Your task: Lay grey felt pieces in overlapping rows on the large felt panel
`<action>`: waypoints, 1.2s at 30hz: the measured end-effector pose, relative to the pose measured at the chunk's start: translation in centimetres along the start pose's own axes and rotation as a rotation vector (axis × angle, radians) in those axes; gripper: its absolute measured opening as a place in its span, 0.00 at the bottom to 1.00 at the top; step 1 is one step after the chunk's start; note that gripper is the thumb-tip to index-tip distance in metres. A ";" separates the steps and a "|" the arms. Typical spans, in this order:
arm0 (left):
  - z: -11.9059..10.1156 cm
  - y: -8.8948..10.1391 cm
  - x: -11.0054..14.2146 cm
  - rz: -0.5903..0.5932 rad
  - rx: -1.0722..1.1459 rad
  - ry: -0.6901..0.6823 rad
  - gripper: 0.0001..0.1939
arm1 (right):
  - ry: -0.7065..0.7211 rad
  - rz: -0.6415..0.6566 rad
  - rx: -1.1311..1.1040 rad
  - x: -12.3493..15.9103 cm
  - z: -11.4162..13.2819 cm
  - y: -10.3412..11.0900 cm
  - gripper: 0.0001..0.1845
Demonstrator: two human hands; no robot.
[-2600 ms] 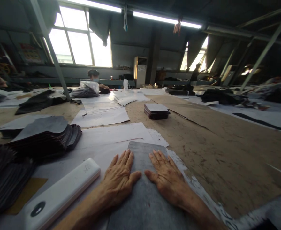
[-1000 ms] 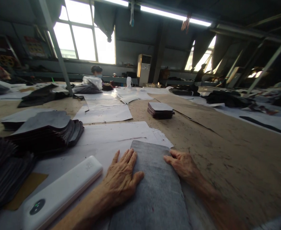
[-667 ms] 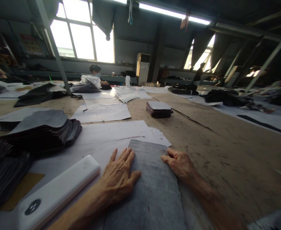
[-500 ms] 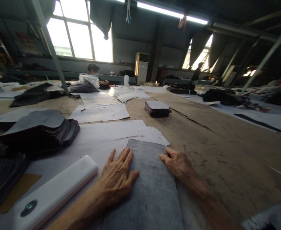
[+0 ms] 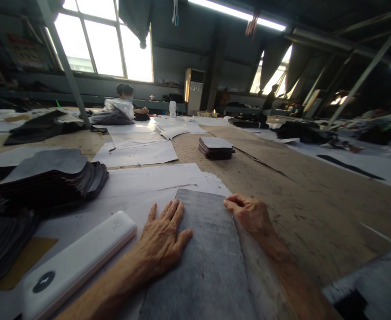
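A long grey fabric piece (image 5: 200, 253) lies flat before me, its far end resting on white paper. My left hand (image 5: 164, 233) is laid over its left edge, fingers spread and palm down. At the far right corner, my right hand (image 5: 249, 212) has thumb and forefinger pinched together on the fabric's edge. Whether it is one layer or several there, I cannot tell. Left of my left hand lies a white oblong device (image 5: 80, 262) with a dark oval spot on top.
Stacks of grey cut pieces (image 5: 53, 178) stand at the left, above a brown card (image 5: 27, 262). A smaller stack (image 5: 216, 148) sits farther ahead on the brown table (image 5: 315, 209). White paper sheets (image 5: 135, 153) cover part of it. A person (image 5: 125, 94) is across the table.
My right thumb and forefinger have closed into a tighter pinch at the fabric's corner. My left hand stays nearly in place, and the whole view has shifted slightly.
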State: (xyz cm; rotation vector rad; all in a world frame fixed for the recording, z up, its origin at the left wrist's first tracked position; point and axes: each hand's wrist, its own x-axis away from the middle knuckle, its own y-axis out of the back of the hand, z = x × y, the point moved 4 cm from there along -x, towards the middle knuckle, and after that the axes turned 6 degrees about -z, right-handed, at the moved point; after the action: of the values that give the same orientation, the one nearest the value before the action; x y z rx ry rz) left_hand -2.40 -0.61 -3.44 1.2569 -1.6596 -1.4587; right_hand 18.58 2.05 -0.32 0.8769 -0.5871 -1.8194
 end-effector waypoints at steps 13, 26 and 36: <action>0.0 0.1 0.2 0.016 0.038 -0.020 0.32 | 0.074 0.034 0.091 1.5 -0.5 -0.3 0.10; 0.0 1.0 1.0 0.050 0.009 -0.111 0.32 | 0.529 0.035 0.298 5.6 -0.3 -0.3 0.16; 0.3 1.9 1.6 -0.020 0.048 -0.110 0.30 | 0.661 -0.164 0.093 6.0 0.1 1.0 0.11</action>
State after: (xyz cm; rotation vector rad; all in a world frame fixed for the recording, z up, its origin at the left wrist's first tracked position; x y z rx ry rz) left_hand -3.80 -2.01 -1.92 1.2420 -1.7685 -1.5326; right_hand 17.56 -3.89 -1.33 1.5354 -0.1776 -1.5173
